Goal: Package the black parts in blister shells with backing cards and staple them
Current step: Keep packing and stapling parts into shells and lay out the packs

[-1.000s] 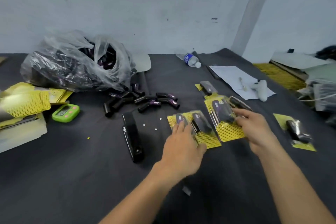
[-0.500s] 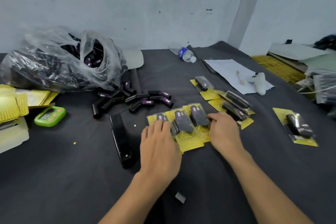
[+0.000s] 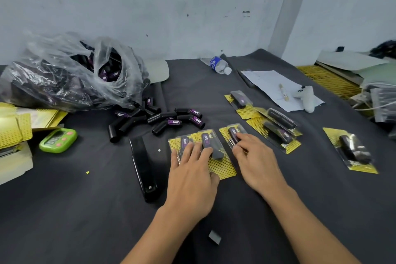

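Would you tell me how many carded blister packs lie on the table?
7 packs: two under the left hand, one under the right hand, three clustered beyond it, one far right. More may be hidden.

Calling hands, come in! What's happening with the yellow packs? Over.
Left hand flat on two overlapping packs. Right hand touching third pack. Stapler lies untouched beside left hand. Nothing blocking.

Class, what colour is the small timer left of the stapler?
The timer is green; head view.
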{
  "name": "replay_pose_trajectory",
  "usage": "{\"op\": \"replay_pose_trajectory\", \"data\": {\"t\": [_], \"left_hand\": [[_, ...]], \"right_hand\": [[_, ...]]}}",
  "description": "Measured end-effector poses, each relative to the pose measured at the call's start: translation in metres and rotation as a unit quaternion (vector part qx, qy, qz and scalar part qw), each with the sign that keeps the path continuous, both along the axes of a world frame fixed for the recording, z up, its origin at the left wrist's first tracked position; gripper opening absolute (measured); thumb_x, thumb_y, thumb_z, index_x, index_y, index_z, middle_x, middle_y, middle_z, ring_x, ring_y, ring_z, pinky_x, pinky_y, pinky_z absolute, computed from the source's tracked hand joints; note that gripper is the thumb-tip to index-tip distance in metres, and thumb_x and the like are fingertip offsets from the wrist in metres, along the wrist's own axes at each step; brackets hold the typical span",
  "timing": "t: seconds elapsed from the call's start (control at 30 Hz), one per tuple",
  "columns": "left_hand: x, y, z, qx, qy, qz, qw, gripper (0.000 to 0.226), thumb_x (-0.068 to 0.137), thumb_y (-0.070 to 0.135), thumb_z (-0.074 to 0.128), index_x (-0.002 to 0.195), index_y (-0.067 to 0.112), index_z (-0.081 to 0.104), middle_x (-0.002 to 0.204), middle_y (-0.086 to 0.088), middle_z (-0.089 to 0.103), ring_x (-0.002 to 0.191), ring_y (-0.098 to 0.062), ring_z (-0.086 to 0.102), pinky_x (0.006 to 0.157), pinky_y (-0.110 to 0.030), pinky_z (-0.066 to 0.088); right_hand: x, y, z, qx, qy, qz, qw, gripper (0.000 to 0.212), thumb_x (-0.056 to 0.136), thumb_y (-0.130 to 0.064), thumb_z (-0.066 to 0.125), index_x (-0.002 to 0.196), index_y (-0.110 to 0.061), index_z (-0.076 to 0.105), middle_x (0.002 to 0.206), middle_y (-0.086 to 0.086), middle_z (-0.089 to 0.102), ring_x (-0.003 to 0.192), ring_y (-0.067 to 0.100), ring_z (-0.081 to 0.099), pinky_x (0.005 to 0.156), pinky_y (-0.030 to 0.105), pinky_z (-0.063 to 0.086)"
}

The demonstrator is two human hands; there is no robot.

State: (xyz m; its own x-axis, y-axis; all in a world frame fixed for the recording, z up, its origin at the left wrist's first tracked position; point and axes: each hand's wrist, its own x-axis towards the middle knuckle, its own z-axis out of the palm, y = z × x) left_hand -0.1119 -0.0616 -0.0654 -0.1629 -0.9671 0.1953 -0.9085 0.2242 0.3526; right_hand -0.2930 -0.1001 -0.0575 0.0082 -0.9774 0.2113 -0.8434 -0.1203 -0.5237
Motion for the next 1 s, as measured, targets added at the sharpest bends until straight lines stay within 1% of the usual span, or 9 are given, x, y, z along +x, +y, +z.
{"op": "replay_pose_trajectory", "data": {"t": [0.13, 0.3, 0.43, 0.53, 0.57, 0.63, 0.73, 0.87, 1.0], "left_hand": [[-0.002, 0.0, -0.001, -0.003, 0.004, 0.004, 1.0, 0.063, 0.099, 0.041, 0.047, 0.157, 0.032, 0.024, 0.17, 0.008, 0.018, 0.159, -0.015, 0.002, 0.129, -0.047, -0.004], [-0.001, -0.002, 0.015, -0.035, 0.078, -0.015, 0.996, 0.073, 0.098, 0.039, 0.052, 0.163, 0.03, 0.019, 0.172, 0.01, 0.014, 0.159, -0.009, -0.002, 0.125, -0.033, -0.01], [0.01, -0.005, 0.048, -0.066, 0.032, -0.019, 0.997, 0.064, 0.097, 0.018, 0.048, 0.158, 0.026, 0.031, 0.168, 0.008, 0.026, 0.159, -0.013, 0.006, 0.128, -0.036, -0.003], [0.036, -0.005, 0.079, -0.078, -0.026, 0.018, 0.996, 0.05, 0.094, 0.015, 0.05, 0.143, 0.027, 0.049, 0.149, 0.009, 0.053, 0.15, -0.015, 0.034, 0.126, -0.037, 0.009], [0.048, -0.004, 0.091, -0.079, -0.04, 0.036, 0.995, 0.044, 0.091, 0.016, 0.052, 0.133, 0.029, 0.055, 0.136, 0.009, 0.063, 0.138, -0.016, 0.049, 0.12, -0.036, 0.022], [0.078, -0.002, 0.114, -0.088, -0.057, 0.092, 0.99, 0.031, 0.087, 0.019, 0.056, 0.114, 0.033, 0.062, 0.11, 0.004, 0.072, 0.109, -0.026, 0.065, 0.084, -0.038, 0.041], [0.132, -0.004, 0.14, -0.089, -0.046, 0.165, 0.981, 0.026, 0.084, 0.019, 0.06, 0.102, 0.035, 0.07, 0.098, -0.004, 0.074, 0.094, -0.037, 0.067, 0.068, -0.035, 0.035], [0.223, 0.006, 0.16, -0.094, 0.013, 0.256, 0.962, 0.031, 0.085, 0.014, 0.064, 0.097, 0.038, 0.08, 0.097, -0.005, 0.078, 0.096, -0.035, 0.069, 0.071, -0.035, 0.048], [0.305, 0.028, 0.16, -0.178, 0.04, 0.371, 0.91, 0.006, 0.083, 0.036, 0.075, 0.086, 0.034, 0.079, 0.087, 0.004, 0.078, 0.088, -0.027, 0.072, 0.073, -0.035, 0.055]], "right_hand": [[0.001, 0.004, 0.001, -0.01, 0.023, 0.019, 1.0, 0.025, 0.103, -0.022, 0.054, 0.1, -0.023, 0.079, 0.15, -0.012, 0.057, 0.146, 0.006, 0.037, 0.113, 0.025, 0.027], [0.019, 0.02, 0.012, -0.129, -0.051, 0.03, 0.99, 0.024, 0.099, -0.01, 0.056, 0.093, -0.02, 0.077, 0.145, -0.009, 0.06, 0.149, 0.004, 0.032, 0.115, 0.02, 0.026], [0.062, 0.032, 0.024, -0.115, -0.12, 0.083, 0.983, 0.031, 0.1, -0.008, 0.051, 0.112, -0.019, 0.077, 0.135, -0.012, 0.066, 0.138, -0.001, 0.042, 0.112, 0.007, 0.027], [0.095, 0.028, 0.051, -0.095, -0.185, 0.086, 0.974, 0.034, 0.094, -0.005, 0.053, 0.107, -0.023, 0.079, 0.109, -0.014, 0.075, 0.105, -0.002, 0.062, 0.095, 0.02, 0.05], [0.108, 0.026, 0.063, -0.095, -0.198, 0.092, 0.971, 0.034, 0.091, -0.008, 0.052, 0.103, -0.025, 0.079, 0.101, -0.014, 0.076, 0.094, -0.003, 0.063, 0.085, 0.015, 0.05], [0.138, 0.022, 0.085, -0.094, -0.214, 0.118, 0.965, 0.032, 0.088, -0.013, 0.051, 0.097, -0.026, 0.08, 0.095, -0.016, 0.075, 0.082, -0.001, 0.063, 0.07, 0.004, 0.043], [0.191, 0.016, 0.111, -0.072, -0.214, 0.171, 0.959, 0.029, 0.088, -0.009, 0.058, 0.097, -0.023, 0.081, 0.093, -0.008, 0.079, 0.089, 0.01, 0.071, 0.078, 0.016, 0.051], [0.281, 0.009, 0.131, -0.024, -0.161, 0.238, 0.958, 0.029, 0.085, -0.011, 0.061, 0.102, -0.024, 0.081, 0.104, -0.001, 0.08, 0.105, 0.021, 0.069, 0.092, 0.028, 0.05], [0.359, 0.008, 0.137, 0.009, -0.133, 0.294, 0.946, 0.048, 0.083, -0.008, 0.055, 0.124, -0.026, 0.073, 0.125, 0.001, 0.074, 0.12, 0.023, 0.063, 0.098, 0.028, 0.048]]}}
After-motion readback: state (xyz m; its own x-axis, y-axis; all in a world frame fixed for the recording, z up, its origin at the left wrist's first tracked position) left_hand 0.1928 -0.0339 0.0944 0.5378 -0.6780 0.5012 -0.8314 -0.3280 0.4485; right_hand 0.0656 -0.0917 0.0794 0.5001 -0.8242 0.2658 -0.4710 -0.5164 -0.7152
